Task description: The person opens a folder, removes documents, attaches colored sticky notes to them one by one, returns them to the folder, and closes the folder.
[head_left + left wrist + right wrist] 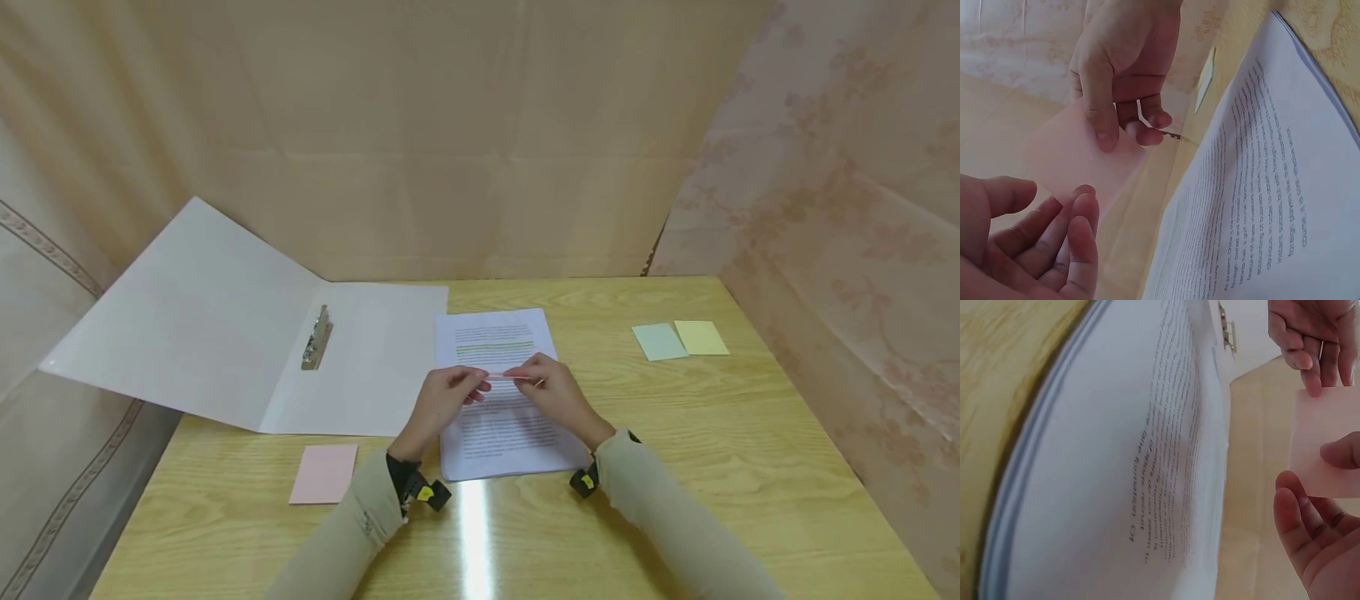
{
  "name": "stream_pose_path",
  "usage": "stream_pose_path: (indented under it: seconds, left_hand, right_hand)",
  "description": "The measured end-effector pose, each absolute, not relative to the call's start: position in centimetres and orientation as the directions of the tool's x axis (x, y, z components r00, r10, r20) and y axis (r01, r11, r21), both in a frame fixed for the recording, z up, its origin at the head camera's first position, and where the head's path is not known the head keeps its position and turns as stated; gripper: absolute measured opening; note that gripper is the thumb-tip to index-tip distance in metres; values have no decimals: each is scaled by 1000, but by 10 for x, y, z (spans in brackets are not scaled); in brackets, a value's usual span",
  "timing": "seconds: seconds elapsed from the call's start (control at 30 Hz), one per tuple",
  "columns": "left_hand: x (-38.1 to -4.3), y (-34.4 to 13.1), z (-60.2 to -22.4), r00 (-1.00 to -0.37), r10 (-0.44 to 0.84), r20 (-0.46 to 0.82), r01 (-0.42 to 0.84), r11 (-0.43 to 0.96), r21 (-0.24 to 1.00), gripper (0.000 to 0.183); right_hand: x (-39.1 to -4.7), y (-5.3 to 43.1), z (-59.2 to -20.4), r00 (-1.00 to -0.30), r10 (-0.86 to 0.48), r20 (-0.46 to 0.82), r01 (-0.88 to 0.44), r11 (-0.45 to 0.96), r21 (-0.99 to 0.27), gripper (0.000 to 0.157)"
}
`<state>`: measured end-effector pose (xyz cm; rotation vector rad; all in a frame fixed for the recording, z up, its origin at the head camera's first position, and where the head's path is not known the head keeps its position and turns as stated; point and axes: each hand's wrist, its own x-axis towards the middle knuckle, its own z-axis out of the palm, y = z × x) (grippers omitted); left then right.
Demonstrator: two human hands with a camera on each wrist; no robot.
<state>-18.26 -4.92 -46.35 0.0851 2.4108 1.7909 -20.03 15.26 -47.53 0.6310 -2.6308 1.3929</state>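
A small pink sticky note (1085, 156) is held up above the printed sheets (498, 433), edge-on in the head view. My right hand (551, 387) pinches it, thumb on its face, as the right wrist view also shows. At the note's other edge is my left hand (442, 400), its fingertips touching or very close to the paper. In the left wrist view the left thumb stands apart from the note, and the fingers (1082, 234) are loosely bent. Green highlighting (495, 347) marks lines near the top of the sheets.
An open white folder (375, 358) with a metal clip (317, 340) lies to the left, its cover raised. A pink sticky pad (324, 474) sits at front left. Green (660, 342) and yellow (701, 337) pads lie at the right. Curtains surround the wooden table (712, 450).
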Motion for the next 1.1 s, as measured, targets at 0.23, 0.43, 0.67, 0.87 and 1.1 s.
stream_pose_path:
  seconds: [0.23,0.43,0.67,0.87,1.1]
  left_hand:
    - [-183,-56,-468,-991,86,-101,-67,336,939,28]
    - [-185,-65,-474,-985,69,-156,-114,414,903,23]
    - [-189,-71,-482,-980,96,-176,-100,529,843,21]
    - [-191,-73,-485,-976,94,-196,-100,610,786,23]
    - [-188,-71,-489,-977,161,-140,28,748,663,26]
  right_hand:
    - [-198,152,-477,-906,-367,209,-373,465,-803,21]
    - [-200,148,-479,-903,-405,145,-336,453,-826,26]
    - [-208,137,-483,-891,-442,97,-350,537,-767,21]
    - [-210,128,-482,-889,-458,-1,-305,595,-744,20]
    - [-210,122,-486,-873,-487,-34,-338,654,-677,22]
